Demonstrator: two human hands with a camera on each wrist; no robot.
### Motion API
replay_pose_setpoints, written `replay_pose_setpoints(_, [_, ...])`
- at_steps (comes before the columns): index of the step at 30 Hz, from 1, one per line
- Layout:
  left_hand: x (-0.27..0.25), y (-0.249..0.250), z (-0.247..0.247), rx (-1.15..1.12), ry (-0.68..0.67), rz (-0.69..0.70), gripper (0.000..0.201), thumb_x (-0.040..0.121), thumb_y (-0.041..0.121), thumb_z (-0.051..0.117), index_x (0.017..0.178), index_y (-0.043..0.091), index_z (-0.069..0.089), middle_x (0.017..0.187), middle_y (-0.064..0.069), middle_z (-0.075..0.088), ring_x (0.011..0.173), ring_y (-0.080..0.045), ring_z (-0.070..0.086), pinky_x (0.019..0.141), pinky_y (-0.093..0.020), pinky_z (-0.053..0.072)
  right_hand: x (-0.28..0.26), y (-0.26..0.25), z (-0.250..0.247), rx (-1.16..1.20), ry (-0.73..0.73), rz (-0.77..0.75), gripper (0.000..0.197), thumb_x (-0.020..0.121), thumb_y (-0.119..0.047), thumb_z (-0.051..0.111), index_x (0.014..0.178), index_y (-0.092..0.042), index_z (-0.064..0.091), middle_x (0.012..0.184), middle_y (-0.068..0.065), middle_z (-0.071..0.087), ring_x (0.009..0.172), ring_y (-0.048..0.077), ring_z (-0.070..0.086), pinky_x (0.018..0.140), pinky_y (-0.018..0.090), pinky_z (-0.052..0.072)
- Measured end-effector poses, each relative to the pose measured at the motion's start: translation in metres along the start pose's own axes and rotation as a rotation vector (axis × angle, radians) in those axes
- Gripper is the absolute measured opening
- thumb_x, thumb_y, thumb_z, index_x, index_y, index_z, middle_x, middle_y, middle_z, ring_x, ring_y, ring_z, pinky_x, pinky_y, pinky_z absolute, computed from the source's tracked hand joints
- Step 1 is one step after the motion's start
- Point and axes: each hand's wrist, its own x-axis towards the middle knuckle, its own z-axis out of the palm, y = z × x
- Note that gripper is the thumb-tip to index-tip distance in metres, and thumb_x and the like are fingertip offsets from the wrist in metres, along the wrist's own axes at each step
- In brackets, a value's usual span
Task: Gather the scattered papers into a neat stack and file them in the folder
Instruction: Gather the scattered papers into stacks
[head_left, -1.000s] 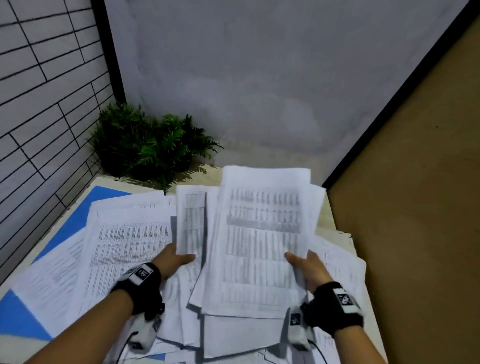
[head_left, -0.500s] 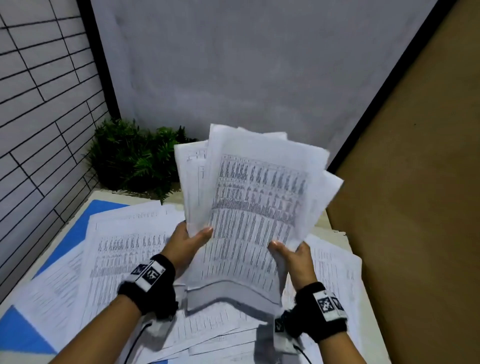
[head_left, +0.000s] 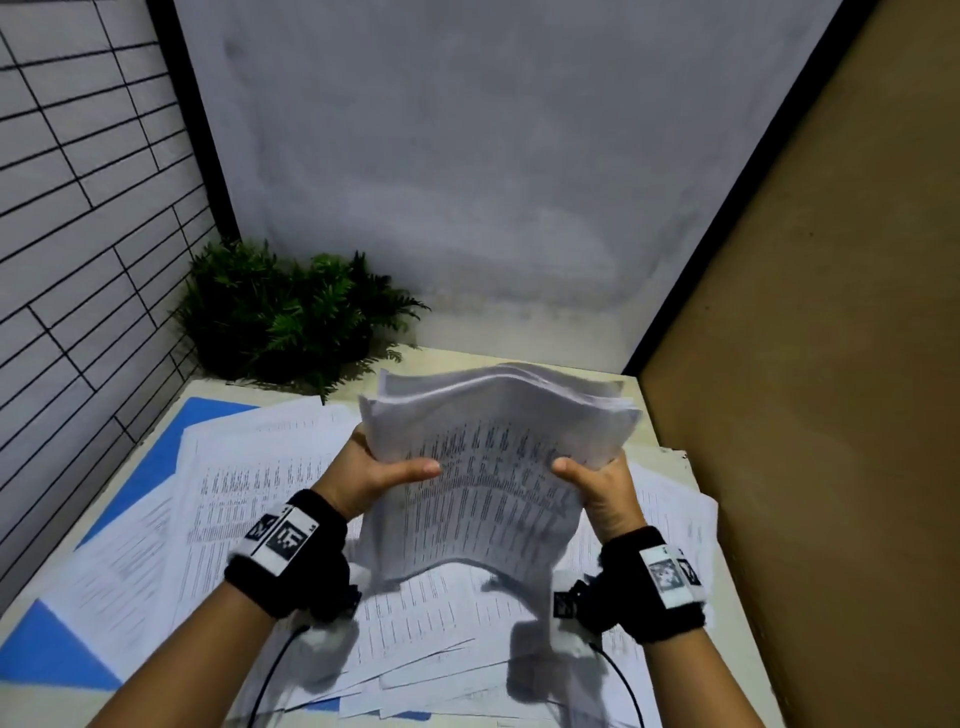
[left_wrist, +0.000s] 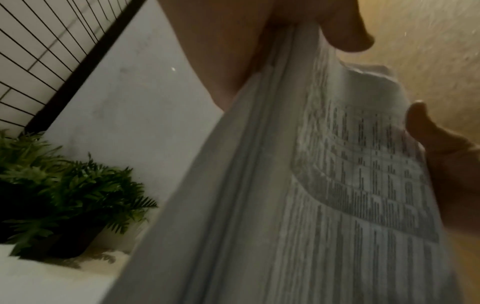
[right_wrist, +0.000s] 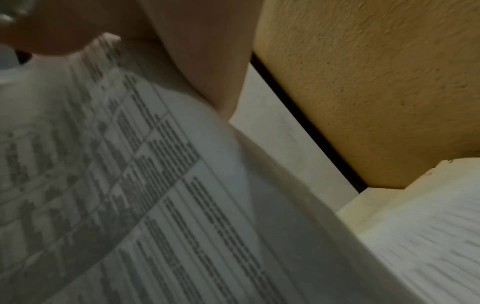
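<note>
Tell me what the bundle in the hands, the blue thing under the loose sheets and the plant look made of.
Bundle: thin matte printer paper; it sags and shows stacked sheet edges. Both the left hand and right hand grip it.
Blue folder: smooth flat card or plastic; cannot tell which.
Plant: fern-like green fronds, possibly artificial; uniform and dense, but unclear.

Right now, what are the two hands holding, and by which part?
A bundle of white printed paper sheets: left hand grips its left edge, right hand its right edge, thumbs on top.
</note>
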Motion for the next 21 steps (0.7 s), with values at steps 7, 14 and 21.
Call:
replay_pose_setpoints(7, [-0.003,-0.018,-0.002,0.040,-0.038,-0.075,0.083,0.017,0.055,0.086,0.090,0.023,0.063,0.077,0.003,0.075,0.076,-0.003,0.070,0.065,-0.016,0.056,0.001,0.005,0.005,-0.065,-0.021,0.069,0.072,0.030,-0.033,0.086,0.096,-0.018,0.061,0.084,-0.004,0.072,0.083,0.014,0.068,0.072,0.026,0.057])
replay_pose_setpoints(14, [0.013,-0.017,-0.013,0.059,0.099,-0.097,0.066,0.017,0.060,0.084,0.069,0.021,0.073,0.067,0.011,0.075,0.067,-0.004,0.070,0.062,-0.018,0.058,0.014,0.003,0.010,-0.116,0.109,0.063,0.030,0.060,-0.012,0.083,0.084,-0.015,0.064,0.073,-0.006,0.073,0.074,0.011,0.069,0.077,0.031,0.058])
replay_pose_setpoints(21, [0.012,-0.008,-0.023,0.031,0.005,-0.061,0.089,0.017,0.058,0.085,0.094,0.022,0.058,0.076,0.009,0.076,0.075,-0.002,0.070,0.064,-0.016,0.056,0.009,0.015,-0.006,-0.094,0.097,0.119,0.041,0.060,-0.026,0.081,0.098,-0.022,0.063,0.091,-0.005,0.073,0.085,0.009,0.068,0.075,0.024,0.055])
